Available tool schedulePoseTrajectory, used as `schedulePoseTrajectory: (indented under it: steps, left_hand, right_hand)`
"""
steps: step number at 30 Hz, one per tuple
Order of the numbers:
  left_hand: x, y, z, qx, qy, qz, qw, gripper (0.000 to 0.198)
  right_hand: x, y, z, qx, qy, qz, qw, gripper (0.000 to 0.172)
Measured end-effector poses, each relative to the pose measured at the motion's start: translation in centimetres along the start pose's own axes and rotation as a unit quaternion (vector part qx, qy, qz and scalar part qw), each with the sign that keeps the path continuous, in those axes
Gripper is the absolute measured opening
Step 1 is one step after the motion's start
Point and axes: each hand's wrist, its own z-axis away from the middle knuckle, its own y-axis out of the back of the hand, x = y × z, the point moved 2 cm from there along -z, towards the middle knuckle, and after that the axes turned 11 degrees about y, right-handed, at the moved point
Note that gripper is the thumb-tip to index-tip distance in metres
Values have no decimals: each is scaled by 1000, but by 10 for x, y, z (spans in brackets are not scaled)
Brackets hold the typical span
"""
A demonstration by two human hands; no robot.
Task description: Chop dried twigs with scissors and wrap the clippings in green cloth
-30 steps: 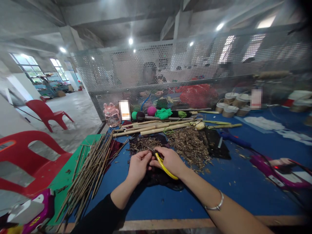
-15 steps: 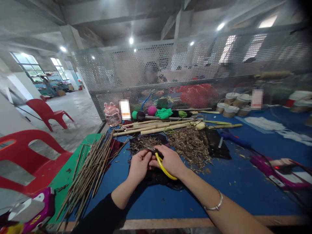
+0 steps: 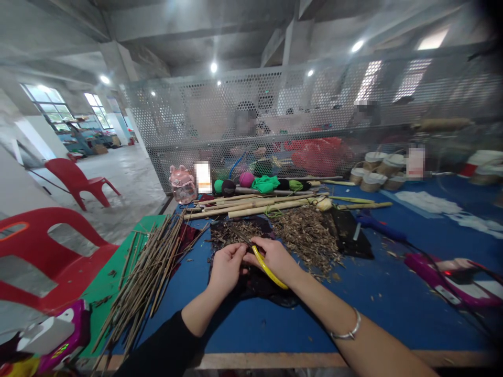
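My right hand (image 3: 277,258) is closed around yellow-handled cutters (image 3: 267,268), whose dark tip points up and left over a dark cloth (image 3: 255,283). My left hand (image 3: 227,265) is curled right beside it, fingers pinched on a thin brown twig (image 3: 239,235) at the cutter's tip. A heap of cut twig bits (image 3: 302,235) lies just beyond both hands. A bundle of long thin sticks (image 3: 145,275) lies to the left on the blue table (image 3: 353,303).
Thick bamboo poles (image 3: 255,205) and yarn balls (image 3: 245,179) lie at the table's far side, before a perforated metal screen (image 3: 275,115) with people behind it. A pink bottle (image 3: 183,184), small baskets (image 3: 373,170), a pink tool (image 3: 444,272) and red chairs (image 3: 43,251) are around.
Both hands have stayed together at the same spot; the cutters' yellow handle has tilted slightly. The view has shifted a little.
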Motion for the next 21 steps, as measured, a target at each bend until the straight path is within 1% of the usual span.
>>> schedulePoseTrajectory:
  steps: [2, 5, 7, 10, 12, 17, 21]
  left_hand:
    - [1, 0, 0, 2, -1, 7, 1000, 32]
    - [-1, 0, -1, -10, -2, 14, 1000, 31]
    - [-2, 0, -2, -26, -15, 8, 1000, 30]
    - [-3, 0, -3, -33, -46, -14, 998, 30]
    - [-4, 0, -3, -32, -53, -25, 998, 30]
    - [-2, -1, -1, -30, -29, -19, 999, 31]
    - [-1, -1, 0, -37, -18, -1, 999, 31]
  right_hand:
    - [0, 0, 0, -4, -3, 8, 1000, 35]
    - [0, 0, 2, -8, -12, 31, 999, 50]
    - [-1, 0, 2, -11, -10, 37, 999, 59]
    - [-3, -1, 2, -5, 7, 38, 999, 64]
    - [-5, 0, 2, -3, 10, 40, 999, 63]
    - [-5, 1, 1, -6, -15, 45, 999, 54]
    - [-2, 0, 1, 1, -6, 38, 999, 49]
